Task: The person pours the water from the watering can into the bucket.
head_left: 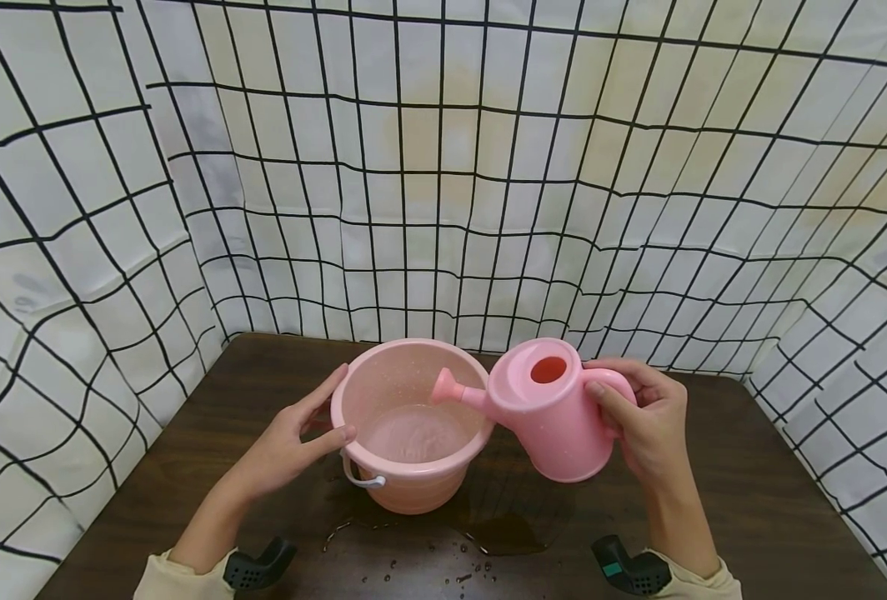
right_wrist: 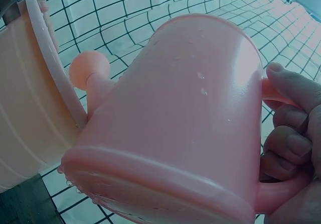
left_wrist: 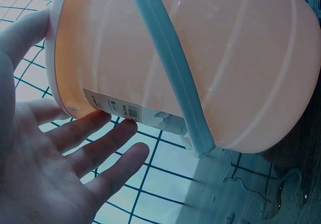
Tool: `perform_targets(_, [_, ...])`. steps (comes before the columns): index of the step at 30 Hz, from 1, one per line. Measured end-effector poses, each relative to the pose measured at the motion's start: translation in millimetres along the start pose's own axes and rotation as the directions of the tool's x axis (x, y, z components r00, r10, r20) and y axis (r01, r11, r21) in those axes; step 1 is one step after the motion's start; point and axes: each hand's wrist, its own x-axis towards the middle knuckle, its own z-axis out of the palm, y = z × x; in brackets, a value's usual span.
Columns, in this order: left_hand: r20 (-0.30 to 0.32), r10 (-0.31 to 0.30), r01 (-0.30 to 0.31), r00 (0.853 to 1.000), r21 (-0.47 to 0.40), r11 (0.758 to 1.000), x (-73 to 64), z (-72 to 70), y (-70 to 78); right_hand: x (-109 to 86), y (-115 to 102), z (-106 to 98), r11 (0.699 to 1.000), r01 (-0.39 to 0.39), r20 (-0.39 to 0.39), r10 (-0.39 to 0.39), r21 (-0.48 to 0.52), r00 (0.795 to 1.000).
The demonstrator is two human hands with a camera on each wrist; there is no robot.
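A pink watering can (head_left: 556,417) hangs tilted at the bucket's right side, its round spout head (head_left: 447,386) over the opening. My right hand (head_left: 649,408) grips the can's handle, fingers curled through the loop and thumb on top. The light pink bucket (head_left: 413,479) stands on the table with some water (head_left: 417,433) in it. At its left, my left hand (head_left: 301,429) rests against the rim, thumb and index finger spread apart on it. The other fingers (left_wrist: 118,169) stretch out beside the bucket's wall in the left wrist view. Drops cling to the can's base.
A pale bucket handle (head_left: 361,477) hangs down at the front left. Spilled water (head_left: 507,533) and drops lie on the dark wooden table (head_left: 736,467) before the bucket. A white wall covering with black grid lines (head_left: 458,192) encloses the back and sides.
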Motion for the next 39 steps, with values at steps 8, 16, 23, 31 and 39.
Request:
perform_targets(8, [0.006,0.013,-0.013,1.000,-0.009,1.000,-0.6,-0.2,-0.8,0.3,0.0,-0.2,1.000,-0.001,0.003,0.001,0.003,1.000])
perform_targets(16, [0.003,0.018,-0.018,1.000,-0.003,1.000,-0.4,-0.4,-0.8,0.3,-0.5,-0.4,1.000,-0.005,0.005,0.005,-0.011,1.000])
perform_targets(23, [0.002,0.019,-0.019,1.000,0.001,1.000,-0.5,-0.3,-0.6,0.7,-0.3,-0.7,1.000,-0.003,0.014,0.003,-0.011,1.000])
perform_targets(31, [0.002,0.023,-0.023,1.000,0.004,1.000,-0.6,-0.2,-0.4,1.5,0.0,-1.1,1.000,-0.015,0.012,0.016,-0.025,1.000])
perform_targets(39, [-0.003,0.019,-0.019,1.000,0.006,1.000,-0.5,0.2,-0.2,2.1,0.5,-1.7,0.999,-0.009,0.017,0.009,-0.040,1.000])
